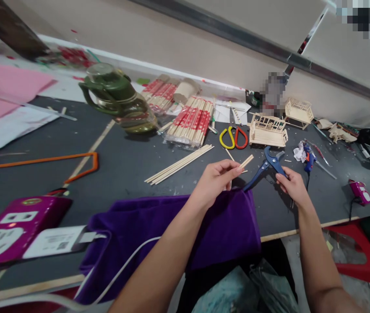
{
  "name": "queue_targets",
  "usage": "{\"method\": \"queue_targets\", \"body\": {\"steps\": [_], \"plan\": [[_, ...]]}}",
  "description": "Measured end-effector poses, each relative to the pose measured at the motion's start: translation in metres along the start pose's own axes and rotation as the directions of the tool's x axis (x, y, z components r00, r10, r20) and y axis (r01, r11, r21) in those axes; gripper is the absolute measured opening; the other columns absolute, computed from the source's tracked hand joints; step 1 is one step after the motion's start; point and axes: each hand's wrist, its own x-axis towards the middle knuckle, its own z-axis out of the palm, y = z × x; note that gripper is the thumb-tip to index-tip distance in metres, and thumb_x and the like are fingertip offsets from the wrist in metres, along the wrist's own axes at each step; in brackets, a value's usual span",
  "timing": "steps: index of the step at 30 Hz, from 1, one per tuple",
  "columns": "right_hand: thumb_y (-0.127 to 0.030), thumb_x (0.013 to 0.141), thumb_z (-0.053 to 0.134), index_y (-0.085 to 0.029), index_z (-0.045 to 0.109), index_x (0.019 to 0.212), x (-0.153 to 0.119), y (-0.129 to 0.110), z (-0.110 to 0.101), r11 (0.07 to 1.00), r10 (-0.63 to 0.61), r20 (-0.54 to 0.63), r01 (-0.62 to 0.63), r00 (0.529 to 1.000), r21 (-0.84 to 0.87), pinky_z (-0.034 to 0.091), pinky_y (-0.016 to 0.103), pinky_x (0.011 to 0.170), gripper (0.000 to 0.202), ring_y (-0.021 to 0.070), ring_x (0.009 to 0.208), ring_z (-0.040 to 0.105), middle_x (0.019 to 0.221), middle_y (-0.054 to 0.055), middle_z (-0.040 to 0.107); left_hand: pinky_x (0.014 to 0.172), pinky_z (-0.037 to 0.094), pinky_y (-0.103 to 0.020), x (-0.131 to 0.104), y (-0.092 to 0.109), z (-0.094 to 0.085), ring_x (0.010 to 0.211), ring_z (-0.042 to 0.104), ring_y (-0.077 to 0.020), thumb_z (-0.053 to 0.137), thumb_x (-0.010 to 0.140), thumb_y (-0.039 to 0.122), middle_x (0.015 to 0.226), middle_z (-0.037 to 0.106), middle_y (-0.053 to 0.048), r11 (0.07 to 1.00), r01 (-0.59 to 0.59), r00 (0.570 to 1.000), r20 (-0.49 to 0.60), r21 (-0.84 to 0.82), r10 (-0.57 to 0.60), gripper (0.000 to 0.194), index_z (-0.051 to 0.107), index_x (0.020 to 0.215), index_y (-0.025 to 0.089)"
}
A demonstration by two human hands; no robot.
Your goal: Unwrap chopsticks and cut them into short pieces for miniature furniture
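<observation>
In my left hand, a few short cut wooden sticks are pinched between thumb and fingers. My right hand grips one handle of a blue pipe cutter. The cutter's handles are spread apart, its other handle slanting down to the edge of a purple cloth. Loose short pieces lie on the table just beyond my left fingertips. Farther left is a small row of long wooden sticks. Scissors with yellow and red handles lie behind my hands, beside a miniature wooden bench.
Packed chopsticks and a green jug stand at the back. Another wooden miniature and a blue glue gun are to the right. Left are an orange frame and a magenta power socket with a white cable.
</observation>
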Motion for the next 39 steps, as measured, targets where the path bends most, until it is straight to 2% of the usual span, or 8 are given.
{"method": "queue_targets", "body": {"steps": [4, 8, 14, 19, 22, 28, 33, 39], "plan": [[-0.048, 0.084, 0.065, -0.018, 0.062, 0.122, -0.004, -0.012, 0.002, 0.992, -0.106, 0.011, 0.105, 0.994, 0.07, 0.034, 0.022, 0.044, 0.049, 0.0077, 0.046, 0.042, 0.068, -0.004, 0.059, 0.043, 0.044, -0.016, -0.003, 0.001, 0.003, 0.055, 0.052, -0.0047, 0.084, 0.067, 0.045, 0.12, 0.07, -0.013, 0.998, 0.067, 0.984, 0.164, 0.001, -0.067, 0.035, 0.073, 0.074, 0.012], [-0.048, 0.087, 0.062, -0.02, 0.063, 0.124, 0.003, -0.021, 0.02, 0.978, -0.206, -0.014, 0.206, 0.979, 0.025, 0.045, 0.026, 0.055, 0.047, 0.0127, 0.058, 0.053, 0.078, 0.0, 0.064, 0.037, 0.035, -0.016, -0.009, 0.003, 0.005, 0.045, 0.043, -0.0037, 0.083, 0.069, 0.047, 0.09, 0.075, -0.012, 0.99, 0.139, 0.925, 0.361, -0.032, -0.118, 0.037, 0.074, 0.076, 0.012], [-0.053, 0.09, 0.06, -0.022, 0.051, 0.135, -0.002, -0.021, 0.069, 0.962, -0.271, -0.164, 0.263, 0.949, -0.069, 0.053, 0.038, 0.091, 0.056, 0.0221, 0.102, 0.065, 0.12, 0.01, 0.065, 0.038, 0.038, -0.016, -0.015, 0.004, 0.008, 0.053, 0.057, -0.009, 0.086, 0.066, 0.045, 0.083, 0.068, -0.007, 0.989, 0.036, 0.967, 0.256, -0.145, 0.003, 0.036, 0.075, 0.078, 0.014], [-0.073, 0.09, 0.045, -0.024, 0.037, 0.149, -0.02, -0.025, 0.081, 0.955, -0.266, 0.083, 0.251, 0.96, 0.157, 0.042, 0.045, 0.112, 0.077, 0.0258, 0.135, 0.051, 0.146, 0.012, 0.053, 0.037, 0.038, -0.017, -0.017, 0.005, 0.007, 0.05, 0.049, -0.0061, 0.083, 0.07, 0.045, 0.078, 0.06, -0.004, 0.991, -0.043, 0.97, 0.233, -0.128, 0.072, 0.031, 0.077, 0.078, 0.016], [-0.082, 0.073, 0.06, -0.027, 0.032, 0.154, -0.024, -0.027, 0.076, 0.944, -0.204, 0.233, 0.128, 0.951, 0.305, 0.039, 0.049, 0.115, 0.102, 0.0291, 0.143, 0.042, 0.154, 0.011, 0.045, 0.037, 0.034, -0.016, -0.018, 0.007, 0.007, 0.049, 0.046, -0.0046, 0.081, 0.074, 0.043, 0.08, 0.062, -0.003, 0.994, -0.049, 0.963, 0.258, -0.096, 0.072, 0.027, 0.078, 0.08, 0.017], [-0.049, 0.065, 0.081, -0.028, 0.027, 0.155, -0.029, -0.029, 0.077, 0.881, -0.059, 0.342, -0.112, 0.938, 0.459, 0.056, 0.042, 0.092, 0.107, 0.0262, 0.111, 0.066, 0.141, 0.01, 0.057, 0.041, 0.033, -0.017, -0.017, 0.003, 0.01, 0.051, 0.052, -0.007, 0.079, 0.077, 0.04, 0.074, 0.065, -0.003, 0.999, -0.026, 0.933, 0.359, -0.025, 0.033, 0.024, 0.08, 0.084, 0.017], [-0.037, 0.069, 0.069, -0.026, 0.046, 0.144, -0.035, -0.037, 0.084, 0.842, -0.051, 0.235, -0.085, 0.971, 0.533, 0.058, 0.036, 0.081, 0.079, 0.0234, 0.096, 0.067, 0.127, 0.007, 0.064, 0.044, 0.036, -0.019, -0.018, -0.001, 0.012, 0.05, 0.052, -0.0085, 0.079, 0.076, 0.04, 0.068, 0.066, -0.004, 0.997, -0.037, 0.939, 0.344, 0.061, 0.014, 0.027, 0.08, 0.084, 0.015], [-0.03, 0.065, 0.077, -0.03, 0.047, 0.137, -0.037, -0.041, 0.082, 0.824, -0.124, 0.374, -0.115, 0.919, 0.555, 0.056, 0.03, 0.075, 0.078, 0.0178, 0.087, 0.066, 0.111, 0.001, 0.067, 0.05, 0.041, -0.02, -0.02, 0.002, 0.015, 0.053, 0.05, -0.0072, 0.078, 0.078, 0.04, 0.074, 0.069, -0.005, 0.996, -0.09, 0.922, 0.38, 0.015, 0.077, 0.027, 0.08, 0.081, 0.013]]}}
